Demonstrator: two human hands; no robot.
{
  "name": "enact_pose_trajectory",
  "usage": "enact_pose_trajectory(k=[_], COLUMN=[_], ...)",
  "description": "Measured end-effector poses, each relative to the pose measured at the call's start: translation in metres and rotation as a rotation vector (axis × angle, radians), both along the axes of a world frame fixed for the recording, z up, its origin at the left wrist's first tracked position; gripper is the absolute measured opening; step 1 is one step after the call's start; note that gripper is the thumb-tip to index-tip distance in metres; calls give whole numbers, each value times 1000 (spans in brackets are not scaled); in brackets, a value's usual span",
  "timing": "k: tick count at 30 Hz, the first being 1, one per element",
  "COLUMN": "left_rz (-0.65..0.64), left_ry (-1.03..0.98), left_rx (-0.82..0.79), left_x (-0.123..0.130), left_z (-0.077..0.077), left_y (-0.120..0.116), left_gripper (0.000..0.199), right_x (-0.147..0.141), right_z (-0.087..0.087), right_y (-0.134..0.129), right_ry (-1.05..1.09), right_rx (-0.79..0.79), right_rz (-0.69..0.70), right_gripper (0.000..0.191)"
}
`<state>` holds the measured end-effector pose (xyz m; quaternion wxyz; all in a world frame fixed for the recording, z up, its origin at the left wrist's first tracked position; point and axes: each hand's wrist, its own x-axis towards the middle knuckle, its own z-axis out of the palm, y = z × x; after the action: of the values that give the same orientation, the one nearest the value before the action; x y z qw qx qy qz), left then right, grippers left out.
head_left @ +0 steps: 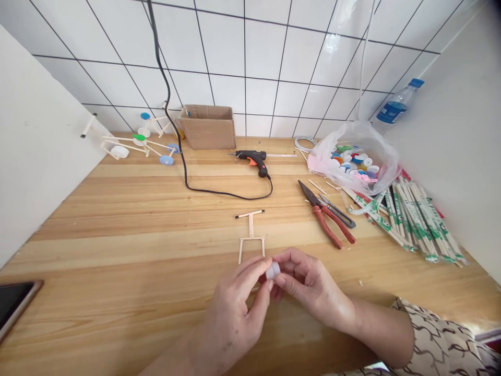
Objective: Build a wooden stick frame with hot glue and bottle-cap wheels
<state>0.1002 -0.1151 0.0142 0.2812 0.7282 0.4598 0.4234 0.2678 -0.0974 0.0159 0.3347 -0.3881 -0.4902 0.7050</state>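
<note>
Two small pale lilac bottle caps [273, 270], pressed face to face, are held between my hands above the table near the front. The thumb and fingertips of my left hand [240, 303] pinch them from the left. From the right, my right hand [311, 287] grips them with thumb and fingers. Just behind my fingers lies a small frame of light wooden sticks [251, 224]. It has a crossbar with black ends at the far side, and its near part is hidden by my hands.
Behind are a glue gun [254, 156] with a black cable [227, 194], a cardboard box [209, 128] and stick-and-cap models [141, 138]. Pliers [326, 216], snips [338, 211], a bag of caps [352, 156], wrapped sticks [426, 224] and a bottle [393, 111] are right. A phone [18, 305] lies left.
</note>
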Motion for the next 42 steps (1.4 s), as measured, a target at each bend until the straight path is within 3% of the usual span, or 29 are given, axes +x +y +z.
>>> enact_pose_trajectory(k=[8, 17, 22, 27, 34, 42], left_rz=[9, -50, -110, -163, -177, -188], left_ry=[-16, -220, -389, -374, -125, 11], left_rx=[29, -439, -636, -557, -409, -187], left_x=[1, -2, -3, -3, -5, -3], left_z=[0, 10, 14, 13, 14, 2], left_y=[0, 14, 17, 15, 15, 10], left_gripper=[26, 19, 26, 28, 32, 29], right_x=[-1, 2, 3, 3, 3, 4], right_z=[1, 5, 2, 0, 2, -4], right_y=[-1, 8, 10, 11, 13, 11], right_ry=[-25, 120, 120, 93, 74, 77], right_rx=[45, -19, -38, -74, -124, -132], right_rz=[-6, 58, 64, 56, 42, 37], right_gripper=[29, 28, 30, 32, 34, 31])
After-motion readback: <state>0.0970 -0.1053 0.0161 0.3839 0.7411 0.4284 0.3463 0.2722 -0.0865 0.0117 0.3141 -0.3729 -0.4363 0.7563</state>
